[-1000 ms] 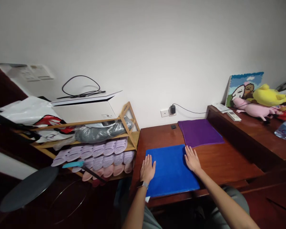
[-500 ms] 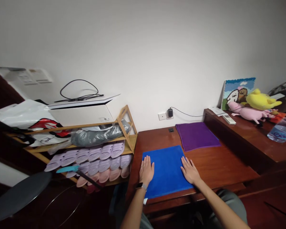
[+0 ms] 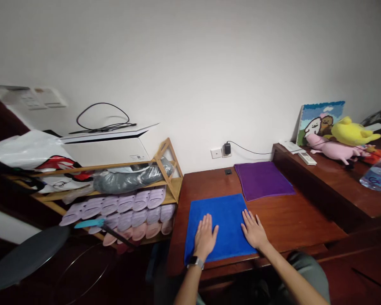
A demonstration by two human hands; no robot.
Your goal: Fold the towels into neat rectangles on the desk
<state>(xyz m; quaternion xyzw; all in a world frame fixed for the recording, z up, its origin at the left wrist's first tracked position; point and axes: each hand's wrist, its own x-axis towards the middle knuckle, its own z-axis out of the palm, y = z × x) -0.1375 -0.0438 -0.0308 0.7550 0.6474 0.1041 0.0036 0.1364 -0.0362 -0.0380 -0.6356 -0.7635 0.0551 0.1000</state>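
Head view: my left hand (image 3: 205,243) and right hand (image 3: 254,233) lay flat, fingers (image 3: 207,223) slightly parted, gripping nothing, over the blue cloth (image 3: 226,228) on the table (image 3: 300,218), and it seemed light, limp, best pinched at its corners.

A plain, bright blue cloth (image 3: 227,226) lies spread flat on a reddish-brown wooden desk (image 3: 305,218). It is four-sided and nearly square, with fairly straight edges and a smooth, matte surface. Its near edge runs close to the desk's front edge, its left side near the desk's left end. Layers cannot be counted.
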